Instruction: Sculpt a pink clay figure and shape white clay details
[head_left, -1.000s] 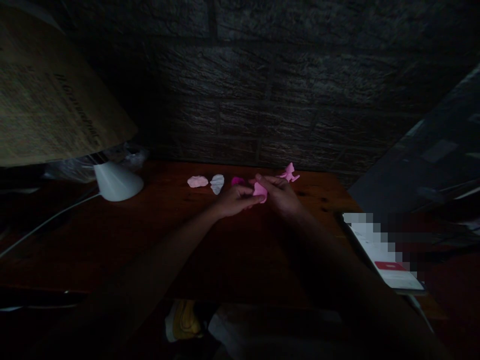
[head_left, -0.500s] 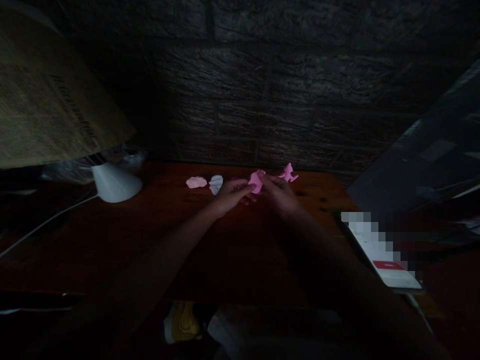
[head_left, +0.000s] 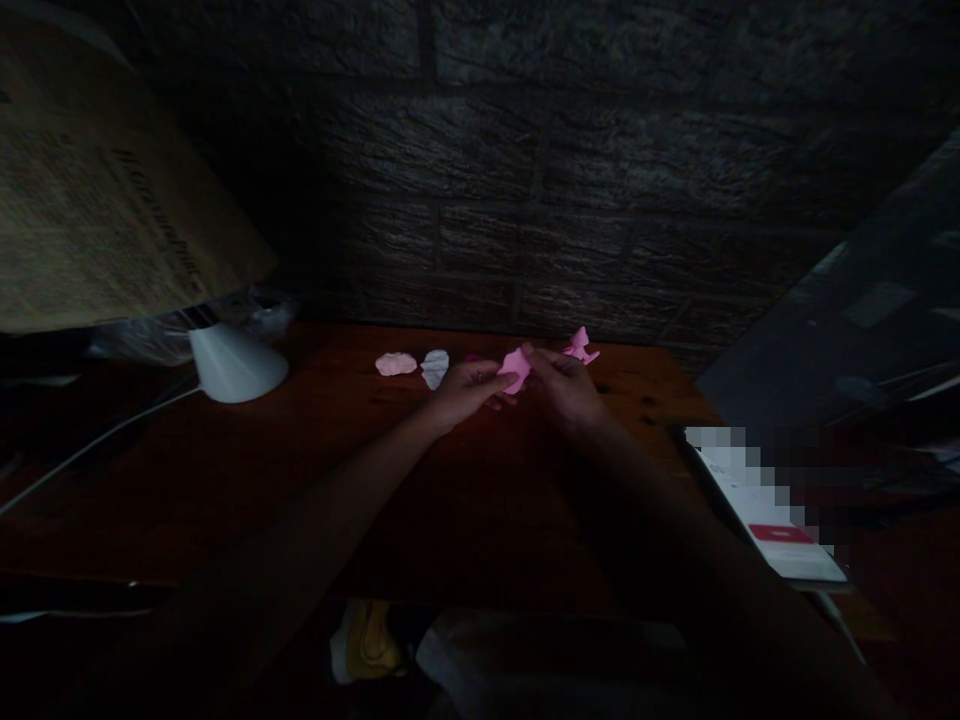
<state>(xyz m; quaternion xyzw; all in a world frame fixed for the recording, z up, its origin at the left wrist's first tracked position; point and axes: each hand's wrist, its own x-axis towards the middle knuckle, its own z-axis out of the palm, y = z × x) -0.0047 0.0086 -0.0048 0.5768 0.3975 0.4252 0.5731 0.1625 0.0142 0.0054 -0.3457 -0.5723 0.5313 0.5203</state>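
A flat, bright pink piece of modelling clay (head_left: 514, 369) with an uneven edge is held up between my two hands over the wooden table. My left hand (head_left: 463, 391) pinches its left side, thumb on top and fingers beneath. At the upper right edge, the thumb and fingers of my right hand (head_left: 568, 388) close on the same clay. Left of my left hand lie a whitish flattened piece (head_left: 435, 368) and a pale pink flattened piece (head_left: 395, 364). Just behind my right hand is a small pink shape with pointed parts (head_left: 580, 345), partly covered by the hand.
The wooden table (head_left: 315, 440) meets a dark brick wall (head_left: 480, 240). A lamp with a white cone base (head_left: 236, 365) and a printed brown shade (head_left: 112, 210) stands at left. A white-and-red flat object (head_left: 780, 533), partly pixelated, lies at the right edge. The scene is dim.
My right fingers have shifted slightly outward and up along the clay's edge, so more of the pink piece shows. The view has moved a little; the table objects lie as before.
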